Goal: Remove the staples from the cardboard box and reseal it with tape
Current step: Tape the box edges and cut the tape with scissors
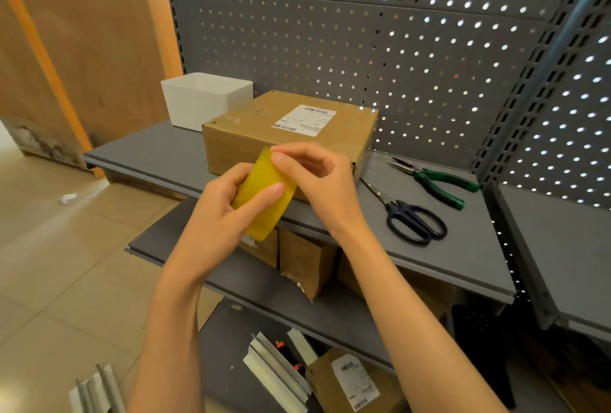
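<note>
Yellow tape, a roll seen side-on, sits in the left hand, whose fingers curl around it from below with the thumb laid across its outer face. The right hand reaches in from the other side; its thumb and forefinger are pressed together at the roll's top edge, pinching what seems to be the loose end of the tape, though the end itself is too thin to make out. The roll's core is hidden by the left fingers, and its lower edge overlaps the shelf front.

Behind both hands the box rests closed on the grey shelf, its top carrying a white label with barcodes; the print is unreadable. The hands cover part of the box's front face, so staples or seams there cannot be judged.

Left of the box and just beside it stands a white bin, its inside out of sight. To the right lie scissors with dark handles, and farther back pliers with green handles, apart from each other.

Lower shelves hold more cardboard parcels, partly hidden by the upper shelf and the arms. Pale metal strips are cut off at the bottom edge.
</note>
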### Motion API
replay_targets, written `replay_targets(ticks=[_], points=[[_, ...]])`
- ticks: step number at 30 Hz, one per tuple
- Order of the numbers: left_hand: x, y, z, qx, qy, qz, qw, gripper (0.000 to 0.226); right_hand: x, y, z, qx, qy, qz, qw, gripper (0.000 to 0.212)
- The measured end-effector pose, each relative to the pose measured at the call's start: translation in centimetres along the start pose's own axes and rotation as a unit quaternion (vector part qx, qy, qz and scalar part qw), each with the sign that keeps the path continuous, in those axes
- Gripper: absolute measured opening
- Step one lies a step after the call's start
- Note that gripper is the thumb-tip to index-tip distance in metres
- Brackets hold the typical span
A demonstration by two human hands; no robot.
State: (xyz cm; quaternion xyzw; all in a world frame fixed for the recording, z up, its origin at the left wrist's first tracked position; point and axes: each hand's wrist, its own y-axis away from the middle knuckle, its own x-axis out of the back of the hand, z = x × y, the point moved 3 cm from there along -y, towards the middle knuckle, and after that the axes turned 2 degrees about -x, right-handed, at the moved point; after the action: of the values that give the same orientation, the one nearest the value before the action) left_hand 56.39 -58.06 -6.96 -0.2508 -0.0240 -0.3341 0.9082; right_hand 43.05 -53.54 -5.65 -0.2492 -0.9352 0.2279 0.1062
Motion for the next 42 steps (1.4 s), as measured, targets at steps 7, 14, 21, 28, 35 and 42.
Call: replay_targets(ticks=[7,14,21,28,35,42], points=[[-0.6,-0.1,-0.5,0.036,-0.011,0.051,0.998,0.027,-0.7,-0.1,1.2,-0.017,-0.037,0.029,0.999,0.005],[-0.1,0.8,-0.4,0.065,-0.029,0.098,0.993,0.021,-2.1,-0.6,0.8,-0.027,-0.019,-0.03,0.999,0.005],[-0.6,2.5,-0.2,0.122,0.041,0.091,0.987,0.034,-2.1,-0.5,2.3,-0.2,-0.112,-0.143,0.963,0.021],[-1.6,2.3,0.3,0.145,0.084,0.128,0.977,0.027,-1.4,-0.7,1.8,-0.12,-0.024,-0.079,0.989,0.017],[-1.7,1.0,0.8,0.198,0.079,0.131,0.968,0.03,-1.2,0.5,-1.4,0.171,0.15,0.032,0.973,0.013],[-3.9,-1.3,2.7,0.209,0.061,0.105,0.97,0.03,3.4,-3.5,-3.3,0.141,0.145,0.042,0.979,0.009]])
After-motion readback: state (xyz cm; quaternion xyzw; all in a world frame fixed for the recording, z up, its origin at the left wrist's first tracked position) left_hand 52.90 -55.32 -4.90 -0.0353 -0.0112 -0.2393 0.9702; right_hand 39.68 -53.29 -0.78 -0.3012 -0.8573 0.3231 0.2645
